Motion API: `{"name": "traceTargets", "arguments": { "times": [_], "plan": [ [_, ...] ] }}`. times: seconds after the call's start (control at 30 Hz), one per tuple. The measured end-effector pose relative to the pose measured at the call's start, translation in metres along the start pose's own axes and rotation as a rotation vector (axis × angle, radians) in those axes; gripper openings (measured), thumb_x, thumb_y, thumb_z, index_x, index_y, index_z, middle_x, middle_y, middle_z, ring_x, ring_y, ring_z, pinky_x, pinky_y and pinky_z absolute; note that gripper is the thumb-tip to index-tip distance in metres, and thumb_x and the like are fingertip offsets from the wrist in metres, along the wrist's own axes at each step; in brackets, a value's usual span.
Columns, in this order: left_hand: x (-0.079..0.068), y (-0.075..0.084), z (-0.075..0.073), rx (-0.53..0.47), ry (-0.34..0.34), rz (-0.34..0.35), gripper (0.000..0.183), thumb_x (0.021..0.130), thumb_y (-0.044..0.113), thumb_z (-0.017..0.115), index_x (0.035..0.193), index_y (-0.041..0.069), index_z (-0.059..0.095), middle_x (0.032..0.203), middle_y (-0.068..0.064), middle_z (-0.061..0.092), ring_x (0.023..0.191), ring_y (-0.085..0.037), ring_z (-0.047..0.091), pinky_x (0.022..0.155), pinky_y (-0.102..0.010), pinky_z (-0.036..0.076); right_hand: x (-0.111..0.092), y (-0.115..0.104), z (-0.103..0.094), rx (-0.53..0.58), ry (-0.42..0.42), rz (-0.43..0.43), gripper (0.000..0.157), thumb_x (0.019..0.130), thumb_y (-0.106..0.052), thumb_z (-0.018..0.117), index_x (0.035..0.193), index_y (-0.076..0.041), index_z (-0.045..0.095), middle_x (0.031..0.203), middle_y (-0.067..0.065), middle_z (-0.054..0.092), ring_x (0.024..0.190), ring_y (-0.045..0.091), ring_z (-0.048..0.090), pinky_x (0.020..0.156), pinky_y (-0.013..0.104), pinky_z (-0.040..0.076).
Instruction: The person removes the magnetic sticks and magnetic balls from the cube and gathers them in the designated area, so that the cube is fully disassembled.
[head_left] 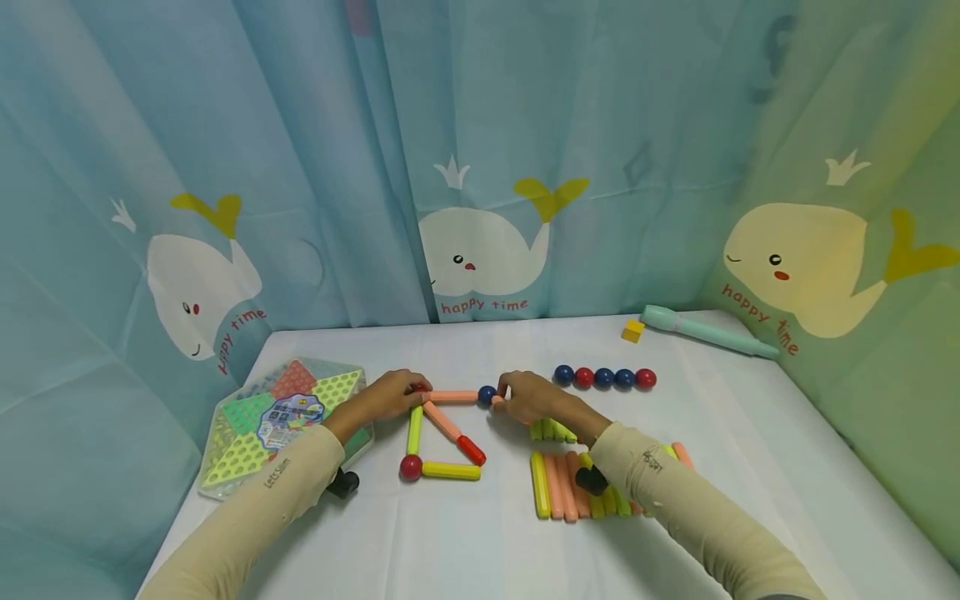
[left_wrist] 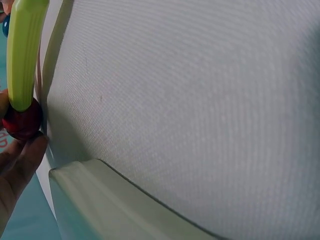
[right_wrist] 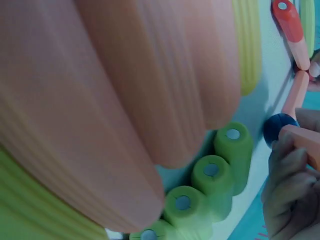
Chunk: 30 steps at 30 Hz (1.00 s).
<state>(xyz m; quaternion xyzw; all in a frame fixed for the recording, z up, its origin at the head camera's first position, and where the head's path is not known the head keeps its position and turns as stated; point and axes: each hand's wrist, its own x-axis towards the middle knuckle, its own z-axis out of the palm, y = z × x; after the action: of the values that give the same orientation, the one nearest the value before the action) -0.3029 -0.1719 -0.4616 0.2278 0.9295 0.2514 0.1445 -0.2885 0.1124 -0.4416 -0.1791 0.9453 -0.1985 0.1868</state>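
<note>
My left hand (head_left: 386, 395) pinches a dark red ball (left_wrist: 22, 122) at the upper left corner of a stick-and-ball shape. From that ball run a green stick (head_left: 415, 429), a pink stick (head_left: 453, 397) and a slanting pink stick (head_left: 441, 419) ending in a red piece (head_left: 472, 450). The far end of the level pink stick meets a blue ball (head_left: 487, 395). My right hand (head_left: 529, 398) pinches another pink stick (right_wrist: 301, 140), its end right at the blue ball. Lower down, a second red ball (head_left: 410, 467) joins the green stick and a yellow stick (head_left: 452, 472).
Several blue and red balls (head_left: 603, 378) lie in a row behind my right hand. Loose sticks (head_left: 557, 487) lie side by side under my right forearm, with green sticks (right_wrist: 232, 155) beyond. A clear box (head_left: 288, 417) sits left; a yellow cube (head_left: 632, 331) and mint-green tube (head_left: 708, 332) lie back right.
</note>
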Motion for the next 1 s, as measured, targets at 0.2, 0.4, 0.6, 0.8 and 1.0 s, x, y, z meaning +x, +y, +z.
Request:
{"name": "traceTargets", "arguments": {
  "times": [0.2,0.4,0.6,0.8,1.0],
  "plan": [
    [-0.001,0.001,0.000,-0.005,0.007,-0.006,0.025,0.104,0.023,0.058,0.121,0.010,0.069,0.112,-0.005,0.067,0.102,-0.017,0.060,0.095,-0.041,0.052,0.001,0.005,-0.001,0.022,0.056,-0.005,0.021,0.097,-0.026,0.067,0.112,-0.012,0.069,0.097,0.006,0.064,0.081,0.019,0.055,0.066,0.028,0.045],
    [-0.002,0.001,-0.001,-0.005,0.009,-0.009,0.025,0.104,0.023,0.058,0.122,0.010,0.069,0.112,-0.005,0.067,0.102,-0.017,0.060,0.094,-0.041,0.052,-0.007,0.007,-0.013,0.125,0.058,-0.054,0.023,0.100,-0.022,0.062,0.119,-0.011,0.068,0.079,0.005,0.061,0.064,0.015,0.053,0.055,0.025,0.041],
    [-0.003,0.002,0.000,-0.006,0.005,-0.013,0.026,0.104,0.023,0.058,0.122,0.010,0.069,0.113,-0.005,0.067,0.104,-0.018,0.061,0.095,-0.041,0.052,-0.038,0.019,-0.032,0.206,-0.002,-0.164,0.031,0.098,-0.017,0.059,0.127,-0.004,0.064,0.089,0.008,0.069,0.072,0.017,0.058,0.064,0.030,0.049],
    [-0.002,0.000,0.000,0.006,-0.003,-0.007,0.026,0.104,0.023,0.057,0.123,0.010,0.069,0.113,-0.004,0.067,0.104,-0.018,0.061,0.094,-0.041,0.052,-0.096,0.066,-0.051,0.343,0.027,-0.147,0.031,0.099,-0.026,0.065,0.123,-0.008,0.058,0.103,0.010,0.067,0.079,0.021,0.061,0.061,0.036,0.055],
    [-0.003,-0.002,0.000,-0.007,-0.003,0.003,0.025,0.104,0.022,0.057,0.122,0.009,0.069,0.114,-0.005,0.068,0.106,-0.019,0.061,0.095,-0.042,0.052,-0.157,0.134,-0.058,0.343,0.103,-0.039,0.039,0.095,-0.027,0.070,0.120,-0.002,0.054,0.098,0.011,0.065,0.070,0.018,0.058,0.055,0.034,0.054]
  ]
}}
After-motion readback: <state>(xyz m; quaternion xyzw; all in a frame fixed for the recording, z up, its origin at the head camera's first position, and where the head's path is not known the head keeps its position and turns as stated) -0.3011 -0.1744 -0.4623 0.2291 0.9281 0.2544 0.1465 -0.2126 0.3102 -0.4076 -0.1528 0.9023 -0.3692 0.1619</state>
